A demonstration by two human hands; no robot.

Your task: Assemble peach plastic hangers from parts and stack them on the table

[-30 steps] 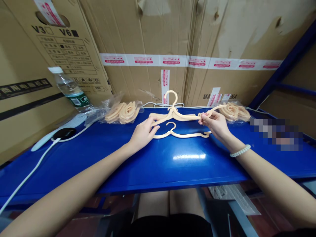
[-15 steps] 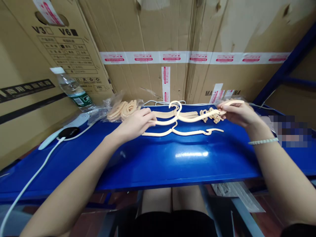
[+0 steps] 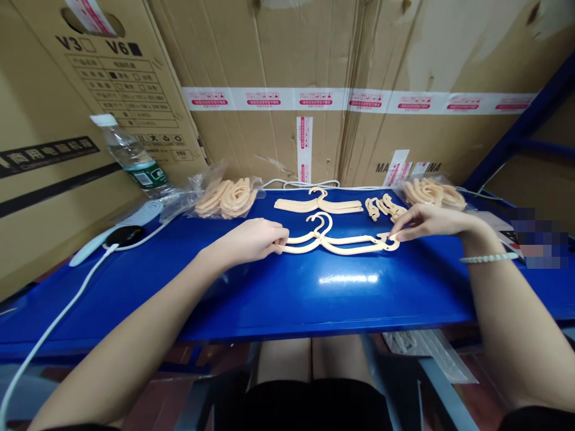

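Observation:
A cream-coloured clothes hanger [image 3: 348, 249] lies low over the blue table, its hook pointing away from me. My left hand [image 3: 256, 240] pinches its left end, with the fingers closed. At its right end my right hand [image 3: 417, 222] grips the curved tip between thumb and fingers. A second hanger [image 3: 353, 240] of the same kind lies just behind and partly under it, so their arms overlap. Farther back rests a stack of hangers [image 3: 296, 206] with hooks together. Small cream hook pieces [image 3: 381, 206] lie in a pile to the right of that stack.
Clear bags of cream parts stand at the back: a left bag [image 3: 229, 197] and a right bag [image 3: 433, 191]. A water bottle [image 3: 135, 161], a black round device [image 3: 126, 237] and a white cable [image 3: 76, 299] are at the left. Cardboard boxes [image 3: 269, 137] wall the back.
Both hands have come down and nearer with the held hanger, which was raised in front of the stack. It now lies beside and over the second hanger.

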